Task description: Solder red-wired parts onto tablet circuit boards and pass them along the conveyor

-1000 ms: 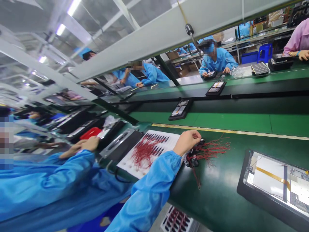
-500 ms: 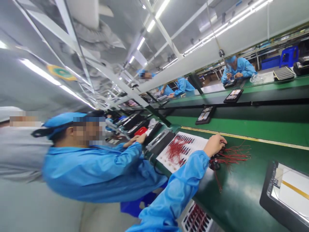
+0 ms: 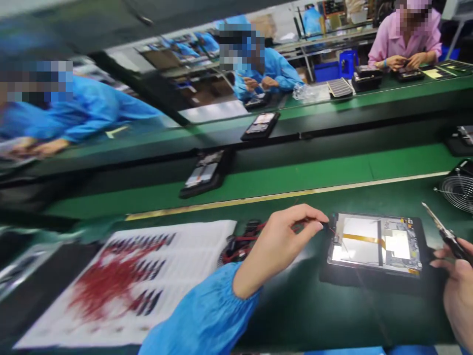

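My left hand (image 3: 283, 241) pinches a small dark part (image 3: 325, 225) between thumb and forefinger; a thin wire seems to run from it. Those fingertips are at the left edge of an opened tablet (image 3: 364, 244), which lies in a black tray (image 3: 332, 276) with its silver inside and an orange ribbon showing. On the tablet's right, my right hand (image 3: 460, 291) grips a soldering iron (image 3: 449, 239) by its dark handle, the metal tip pointing up and left. Behind my left wrist lies a bundle of black parts with red wires (image 3: 240, 241).
On the left, a white sheet (image 3: 192, 286) holds rows of black parts with red wires (image 3: 107, 281). A coiled iron stand (image 3: 458, 192) is at the right. Beyond a yellow strip (image 3: 258, 197), trays with opened devices (image 3: 203, 172) sit on the green line. Co-workers (image 3: 266, 74) sit across.
The view has turned right and down. My left hand has moved from the bundle of red-wired parts to the tablet's left edge. My right hand with the soldering iron has come into view.
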Demonstrator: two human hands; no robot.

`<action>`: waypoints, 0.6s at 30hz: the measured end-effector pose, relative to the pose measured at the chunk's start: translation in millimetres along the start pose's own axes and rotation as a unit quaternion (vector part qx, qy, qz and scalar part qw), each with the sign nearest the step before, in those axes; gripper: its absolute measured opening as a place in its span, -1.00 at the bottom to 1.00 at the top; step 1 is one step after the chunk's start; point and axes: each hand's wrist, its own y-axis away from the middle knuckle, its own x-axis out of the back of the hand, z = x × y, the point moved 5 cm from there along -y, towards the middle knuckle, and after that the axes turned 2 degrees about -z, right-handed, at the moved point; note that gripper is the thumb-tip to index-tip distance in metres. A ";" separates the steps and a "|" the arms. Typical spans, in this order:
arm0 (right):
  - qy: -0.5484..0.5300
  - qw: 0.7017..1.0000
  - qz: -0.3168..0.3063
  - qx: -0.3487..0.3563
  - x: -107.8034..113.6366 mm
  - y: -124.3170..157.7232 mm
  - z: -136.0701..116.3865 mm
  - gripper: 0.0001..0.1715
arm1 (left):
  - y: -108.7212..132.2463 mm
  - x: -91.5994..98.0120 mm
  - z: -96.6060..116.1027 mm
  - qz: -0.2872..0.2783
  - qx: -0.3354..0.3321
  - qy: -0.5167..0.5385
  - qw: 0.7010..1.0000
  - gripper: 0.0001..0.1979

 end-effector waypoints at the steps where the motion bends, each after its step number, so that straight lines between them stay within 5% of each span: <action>1: 0.003 1.000 -0.008 0.001 -2.4 0.7 -0.6 -0.59 | -3.7 -13.2 -4.7 -0.024 -0.005 -0.016 1.000 -0.84; 4: 0.011 0.999 -0.034 0.002 -5.4 1.9 -1.0 -0.60 | -8.9 -37.8 -26.9 -0.043 -0.025 -0.099 0.994 -0.83; 8: 0.011 0.999 -0.041 0.006 -4.9 2.1 -3.1 -0.62 | -3.1 -46.3 -43.4 -0.025 -0.043 -0.167 0.985 -0.81; 12: 0.006 0.999 -0.046 0.005 -6.8 2.0 -6.8 -0.65 | 13.9 -54.0 -17.6 -0.060 -0.154 -0.188 0.968 -0.66; 18: 0.015 0.999 -0.052 0.004 -8.0 1.6 -8.9 -0.63 | 39.4 -80.7 10.3 -0.208 -0.251 -0.142 0.935 -0.69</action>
